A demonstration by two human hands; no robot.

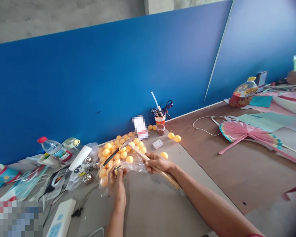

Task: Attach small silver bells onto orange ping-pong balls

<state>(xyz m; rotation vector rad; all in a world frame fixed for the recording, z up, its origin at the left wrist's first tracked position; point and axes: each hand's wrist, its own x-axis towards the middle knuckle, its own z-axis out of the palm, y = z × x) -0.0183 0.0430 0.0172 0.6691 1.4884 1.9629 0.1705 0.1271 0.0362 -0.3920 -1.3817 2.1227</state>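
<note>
My left hand (pixel 117 184) is closed around a small shiny ball (pixel 118 169), gold and dark in pattern, low over the near edge of a clear plastic bag. My right hand (pixel 158 163) grips the wooden handle of a hammer-like tool (pixel 139 152). Its narrow metal head crosses the handle's far end, and a long, dark, curved point reaches left from it; whether that point belongs to the head is hard to tell. Beneath the head lie several orange table tennis balls (pixel 129 159) on and around the bag (pixel 136 167). A loose orange ball (pixel 164 155) sits just beyond my right wrist.
Shiny patterned balls (pixel 87 178), a bottle with a red cap (pixel 60 153) and a power strip (pixel 61 217) occupy the left. A small white box (pixel 158 144) and a paper cup of tools (pixel 160 119) stand farther back. A pink paper fan (pixel 249 133) lies right; a blue partition (pixel 113 82) closes the back.
</note>
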